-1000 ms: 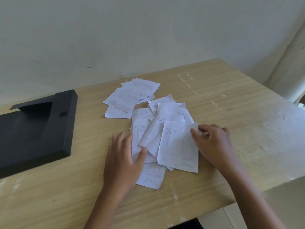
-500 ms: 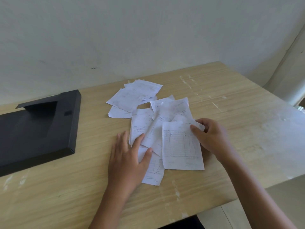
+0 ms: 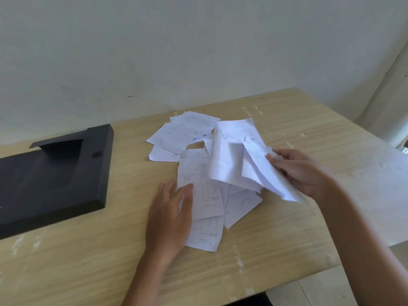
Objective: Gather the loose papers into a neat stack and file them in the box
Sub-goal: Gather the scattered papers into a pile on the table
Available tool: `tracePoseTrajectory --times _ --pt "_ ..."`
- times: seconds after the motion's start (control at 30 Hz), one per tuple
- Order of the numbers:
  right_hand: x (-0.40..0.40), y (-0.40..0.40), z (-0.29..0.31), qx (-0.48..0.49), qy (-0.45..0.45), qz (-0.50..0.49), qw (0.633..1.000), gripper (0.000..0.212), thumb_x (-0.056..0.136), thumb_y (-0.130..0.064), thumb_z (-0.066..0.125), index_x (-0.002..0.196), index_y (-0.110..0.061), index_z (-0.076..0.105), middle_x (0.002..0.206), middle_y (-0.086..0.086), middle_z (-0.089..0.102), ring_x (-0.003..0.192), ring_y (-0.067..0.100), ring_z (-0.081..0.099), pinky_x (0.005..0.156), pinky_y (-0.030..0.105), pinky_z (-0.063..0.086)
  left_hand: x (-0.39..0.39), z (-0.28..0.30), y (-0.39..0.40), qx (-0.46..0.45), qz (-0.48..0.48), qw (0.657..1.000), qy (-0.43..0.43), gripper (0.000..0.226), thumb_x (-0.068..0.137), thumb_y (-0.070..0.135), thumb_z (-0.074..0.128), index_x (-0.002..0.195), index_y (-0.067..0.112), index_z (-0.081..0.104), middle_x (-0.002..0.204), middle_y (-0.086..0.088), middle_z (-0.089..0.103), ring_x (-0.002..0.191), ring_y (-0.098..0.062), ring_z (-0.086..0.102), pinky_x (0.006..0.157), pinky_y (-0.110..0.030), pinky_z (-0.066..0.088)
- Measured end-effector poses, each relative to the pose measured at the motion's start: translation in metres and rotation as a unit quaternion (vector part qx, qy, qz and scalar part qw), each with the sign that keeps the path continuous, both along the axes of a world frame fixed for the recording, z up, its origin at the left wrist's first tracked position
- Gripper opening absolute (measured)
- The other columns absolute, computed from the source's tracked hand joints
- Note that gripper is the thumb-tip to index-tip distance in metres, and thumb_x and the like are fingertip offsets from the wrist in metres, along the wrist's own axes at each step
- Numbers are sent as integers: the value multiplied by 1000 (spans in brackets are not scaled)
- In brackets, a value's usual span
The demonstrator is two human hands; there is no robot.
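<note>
Right hand (image 3: 302,173) pinches a few white printed paper sheets (image 3: 238,160), lifted off the light wooden table (image 3: 309,228) & blurry. Left hand (image 3: 170,217) lies flat, fingers spread, on loose white papers (image 3: 203,195) in the middle. Flat black box (image 3: 50,173) sits at left, its edge cut off. Writing too small to read.

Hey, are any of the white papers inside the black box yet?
No, the flat black box at the table's left holds no paper; the white paper sheets lie on the wooden table or in the right hand.
</note>
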State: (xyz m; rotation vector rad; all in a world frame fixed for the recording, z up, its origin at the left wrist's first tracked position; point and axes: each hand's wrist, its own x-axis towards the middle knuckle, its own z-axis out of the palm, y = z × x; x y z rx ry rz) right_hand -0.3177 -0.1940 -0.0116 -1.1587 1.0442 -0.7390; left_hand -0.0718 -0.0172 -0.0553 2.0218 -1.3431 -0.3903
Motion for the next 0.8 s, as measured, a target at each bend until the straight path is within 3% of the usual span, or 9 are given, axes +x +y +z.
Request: tracePoseTrajectory --times 0.13,0.2,0.33,0.5,0.57,0.63,0.67,0.73,0.8 --pt "21 3 2 -14 53 97 994 24 99 -14 59 119 -6 67 102 10 76 83 17 71 70 28 58 0 12 3 -126 22 975 182 45 96 56 35 118 41 71 128 41 56 128 15 46 103 -17 39" --pt "33 7 -3 -27 70 111 991 21 97 -17 64 115 -10 69 98 7 75 85 17 69 80 33 56 -1 22 1 -172 51 945 273 42 95 53 40 112 35 74 118 29 70 118 7 61 98 -17 47" --pt "48 19 -3 -88 110 114 983 5 95 -22 67 95 -27 69 73 -7 72 68 12 66 63 29 52 1 44 -3 -120 57 923 362 32 101 47 55 99 26 79 102 4 80 100 -16 74 91 -38 55" --pt "53 31 -4 -119 98 112 982 13 96 -27 65 104 -19 72 95 15 77 86 50 67 74 56 51 0 52 -7 -76 31 886 456 15 98 26 66 100 27 81 105 1 80 96 -16 75 89 -34 55" --pt "53 35 -2 -132 102 102 981 7 96 -27 65 98 -27 72 85 3 78 79 40 67 71 52 51 0 48 -13 -67 29 893 443 16 97 31 68 86 24 79 94 1 78 86 -19 71 82 -36 52" --pt "53 36 -3 -134 104 94 981 8 96 -29 64 95 -30 72 78 -7 77 75 29 70 69 47 53 2 41 -20 -56 26 917 395 32 93 40 71 69 20 66 77 -6 60 75 -24 55 74 -36 42" --pt "54 38 -3 -133 108 89 981 12 97 -31 63 97 -28 74 81 -4 78 77 27 72 70 47 54 2 39 -23 -48 21 925 377 34 92 43 72 70 19 66 76 -8 58 74 -27 55 73 -36 42" --pt "53 39 -4 -133 122 87 980 30 100 -41 54 97 -18 74 81 7 73 72 23 68 64 42 49 2 36 -27 -46 8 929 368 22 94 40 70 88 20 78 91 0 78 91 -23 72 84 -36 54" --pt "53 39 -8 -126 107 79 983 43 103 -44 45 99 -11 72 78 5 69 67 19 62 61 32 45 1 36 -31 -52 21 925 375 18 97 35 67 97 21 79 97 2 81 96 -18 75 87 -35 56"
